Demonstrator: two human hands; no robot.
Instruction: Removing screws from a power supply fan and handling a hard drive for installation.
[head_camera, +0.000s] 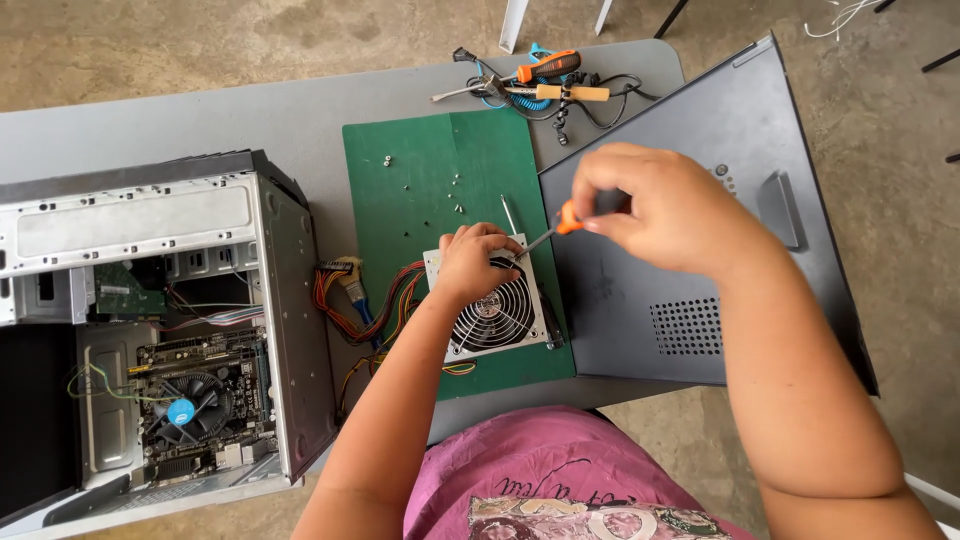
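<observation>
**Screwdriver tip working at the far corner of a power supply**

The left hand (478, 262) is resting on top of the power supply (495, 310), fingers curled down over its far edge and pinning the box in place on the green mat (430, 160); the right hand (660, 205) is closing tightly round the orange-handled screwdriver (556, 228), whose thin shaft is slanting down and left to the unit's far right corner, just beside the left fingertips. Judging by this, a corner screw of the fan grille is being turned (whether in or out is not possible to tell); the next move is calling for a steady downward push with the tip seated square, while the left hand is keeping the box from sliding.

The power supply is lying near the mat's near right edge, fan upward, its bundle of coloured wires (365, 305) trailing left toward the open computer case (150, 330); small loose screws (440, 190) are lying on the far part of the mat, and a spare metal bit (509, 213) is lying just beyond the unit.

The dark grey side panel (700, 250) is lying to the right; more tools (545, 80) are lying at the far table (200, 120) edge. A round blue sticker is showing on the cooler fan (181, 410) inside the case; its print is too small to make out.
</observation>
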